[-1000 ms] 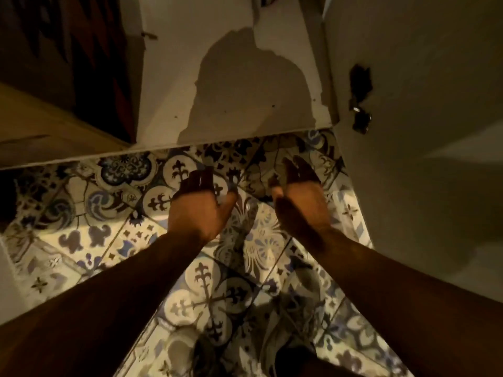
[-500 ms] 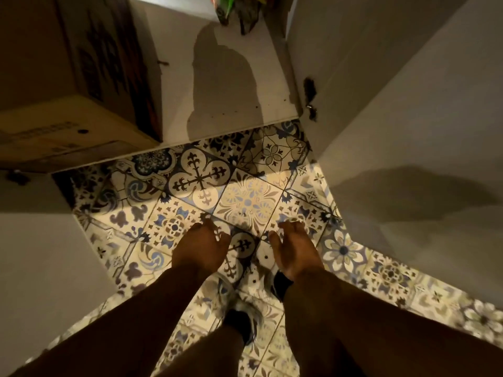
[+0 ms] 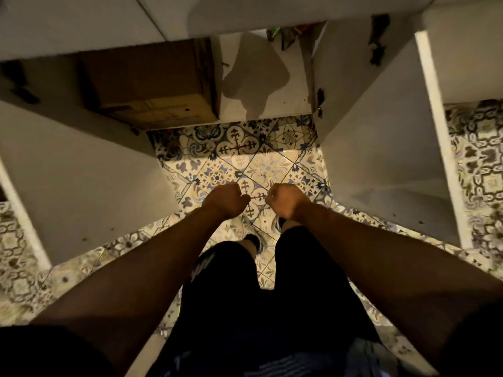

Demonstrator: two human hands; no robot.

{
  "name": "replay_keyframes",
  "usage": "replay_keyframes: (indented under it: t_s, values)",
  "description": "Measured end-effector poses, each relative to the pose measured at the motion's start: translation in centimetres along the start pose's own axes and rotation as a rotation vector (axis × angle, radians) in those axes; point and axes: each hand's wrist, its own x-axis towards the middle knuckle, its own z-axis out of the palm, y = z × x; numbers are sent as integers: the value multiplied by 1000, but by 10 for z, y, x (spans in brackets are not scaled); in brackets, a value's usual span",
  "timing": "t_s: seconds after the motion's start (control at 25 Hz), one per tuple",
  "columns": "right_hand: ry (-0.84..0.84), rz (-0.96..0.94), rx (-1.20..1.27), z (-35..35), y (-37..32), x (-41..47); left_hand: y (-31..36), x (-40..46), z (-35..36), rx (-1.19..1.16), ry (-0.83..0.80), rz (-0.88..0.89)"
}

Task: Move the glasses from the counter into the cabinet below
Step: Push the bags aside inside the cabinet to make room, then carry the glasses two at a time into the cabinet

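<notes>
From the left, we see the left door (image 3: 81, 180) swung wide, a cardboard box (image 3: 152, 88) filling that side of the cabinet (image 3: 261, 85), then our left hand (image 3: 225, 200) and right hand (image 3: 285, 200), both curled into empty fists above the tiled floor (image 3: 261, 164), then the right door (image 3: 381, 164). No glasses show; we cannot tell where they sit. Carrying glass past these doors, we risk knocking an edge, and the box leaves little room

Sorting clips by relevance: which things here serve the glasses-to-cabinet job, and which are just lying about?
Job:
cabinet, both doors open
left hand, closed, apparently empty
right hand, likewise
No glasses visible.

Lying about:
cardboard box inside
colourful bits at back
</notes>
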Motion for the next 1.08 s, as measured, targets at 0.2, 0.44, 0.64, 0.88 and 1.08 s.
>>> replay_keyframes:
  t_s: [0.2,0.44,0.64,0.88,1.08]
  values:
    - [2,-78,-50,-46,-34,-57,13,-74,-51,-81,8,0]
    - [63,-223,-95,-94,-50,-87,32,-111,-89,-348,168,0]
    - [150,-427,-82,-136,-74,-105,38,-138,-120,-593,357,-8]
    - [325,-645,88,-199,-154,-120,26,-149,-185,-835,675,67]
    - [513,-754,227,-235,-235,-117,2,-146,-274,-865,883,188]
